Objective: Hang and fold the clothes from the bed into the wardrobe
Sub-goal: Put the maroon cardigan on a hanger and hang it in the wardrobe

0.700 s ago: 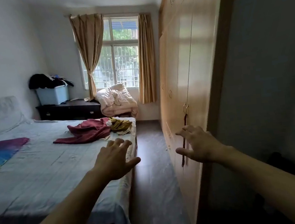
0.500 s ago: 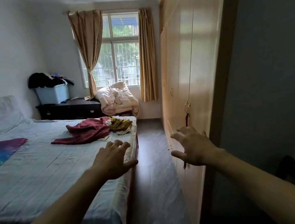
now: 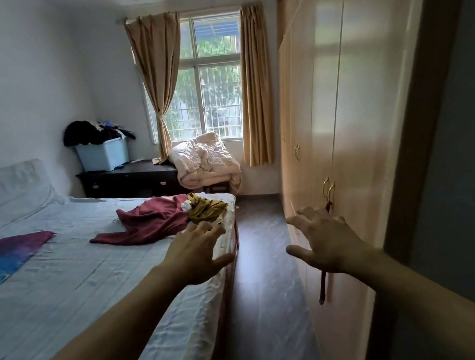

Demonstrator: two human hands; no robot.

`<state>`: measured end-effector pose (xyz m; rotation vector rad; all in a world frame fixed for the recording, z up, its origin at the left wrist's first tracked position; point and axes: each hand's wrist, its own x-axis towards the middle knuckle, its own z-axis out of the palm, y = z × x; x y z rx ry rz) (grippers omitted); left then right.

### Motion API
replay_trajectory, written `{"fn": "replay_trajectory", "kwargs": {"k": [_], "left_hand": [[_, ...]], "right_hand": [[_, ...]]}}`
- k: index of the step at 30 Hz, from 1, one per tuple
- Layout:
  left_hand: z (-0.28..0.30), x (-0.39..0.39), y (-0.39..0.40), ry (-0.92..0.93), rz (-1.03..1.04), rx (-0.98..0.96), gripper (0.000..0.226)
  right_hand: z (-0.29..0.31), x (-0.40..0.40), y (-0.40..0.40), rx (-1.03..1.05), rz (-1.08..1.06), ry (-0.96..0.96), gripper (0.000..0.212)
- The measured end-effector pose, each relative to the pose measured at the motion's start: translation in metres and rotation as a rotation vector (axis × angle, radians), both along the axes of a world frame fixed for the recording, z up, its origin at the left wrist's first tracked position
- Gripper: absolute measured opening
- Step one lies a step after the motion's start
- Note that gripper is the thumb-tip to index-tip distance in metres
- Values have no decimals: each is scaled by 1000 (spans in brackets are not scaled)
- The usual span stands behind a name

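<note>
Pale-blue bed faces closed wooden wardrobe across dark floor.

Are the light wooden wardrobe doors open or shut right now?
Shut. The light wooden wardrobe doors sit flush in one flat front, with no interior showing; a dark red strap hangs at the handles.

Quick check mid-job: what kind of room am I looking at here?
A home bedroom, most likely: a made bed with loose clothes on it, a tall closed wardrobe along the right, and a curtained window.
</note>
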<state>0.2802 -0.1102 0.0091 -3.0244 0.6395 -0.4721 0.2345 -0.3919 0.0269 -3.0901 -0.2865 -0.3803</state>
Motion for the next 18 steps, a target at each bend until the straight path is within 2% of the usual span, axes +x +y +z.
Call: {"fn": "replay_trajectory", "kwargs": {"k": [8,14,18], "left_hand": [[-23,125,13,33,-14,-78,68],[-8,237,46,-29,-26,-114,67],[-4,299,54,-19,-55,-154,69]], "right_hand": [[-11,115,19,-57,-9,34,68],[13,219,38,-139,-55,25,70],[14,278,52,-121,-94,23,70]]}}
